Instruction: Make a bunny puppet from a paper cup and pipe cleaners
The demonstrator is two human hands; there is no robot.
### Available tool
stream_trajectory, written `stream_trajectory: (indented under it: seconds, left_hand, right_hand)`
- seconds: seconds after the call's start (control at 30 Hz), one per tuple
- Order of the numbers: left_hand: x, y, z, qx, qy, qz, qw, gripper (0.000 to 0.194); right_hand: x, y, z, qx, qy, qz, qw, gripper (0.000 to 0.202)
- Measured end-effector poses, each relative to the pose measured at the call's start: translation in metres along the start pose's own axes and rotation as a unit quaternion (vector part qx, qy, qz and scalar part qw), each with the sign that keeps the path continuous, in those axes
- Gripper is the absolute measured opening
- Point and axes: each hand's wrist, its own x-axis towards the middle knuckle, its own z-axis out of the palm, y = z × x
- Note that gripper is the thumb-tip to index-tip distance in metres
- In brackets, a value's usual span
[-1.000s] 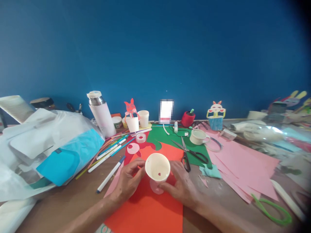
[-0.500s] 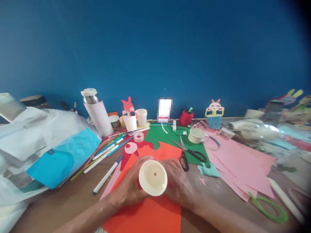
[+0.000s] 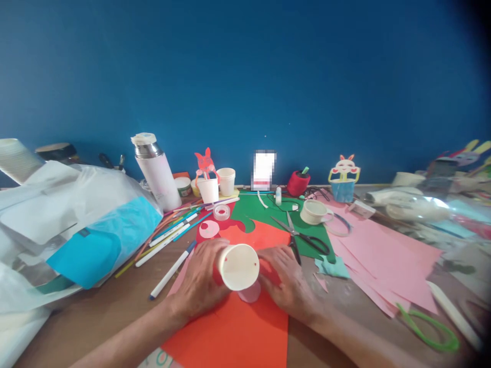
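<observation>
The paper cup (image 3: 240, 276) is held with its mouth tipped up between the two hands. Its side is clamped in the grip of the left hand (image 3: 201, 283); the right hand (image 3: 289, 289) is curved close by the opposite side, and whether it is pressed on the wall cannot be told. Two small red spots can be seen inside the cup, one towards each hand. A pink paper circle (image 3: 251, 294) is seen just below the rim, between the grips, above the orange sheet (image 3: 249, 337). The thin wall is best supported lightly and evenly from both sides, as it could be dented by a hard squeeze; the circle should be spared creasing. Beyond the right grip, scissors (image 3: 294, 233) are laid open; beyond the left, a tape roll (image 3: 216, 213) is placed.
</observation>
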Motion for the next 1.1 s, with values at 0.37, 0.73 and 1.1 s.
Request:
stream_trajectory:
  seconds: [0.37,0.73,1.1]
  left_hand:
    - [-0.001,0.001,0.003,-0.014,-0.016,-0.001,1.000,0.050]
    - [0.007,-0.013,-0.004,-0.184,-0.036,-0.291,0.938,0.055]
    - [0.012,-0.045,-0.010,-0.234,0.067,-0.329,0.912,0.047]
  right_hand:
    - [-0.002,-0.002,-0.001,0.094,0.000,0.102,0.990,0.013]
    - [-0.002,0.011,-0.010,0.029,-0.011,0.036,0.999,0.014]
    - [-0.001,-0.004,0.000,-0.059,-0.112,-0.036,0.991,0.021]
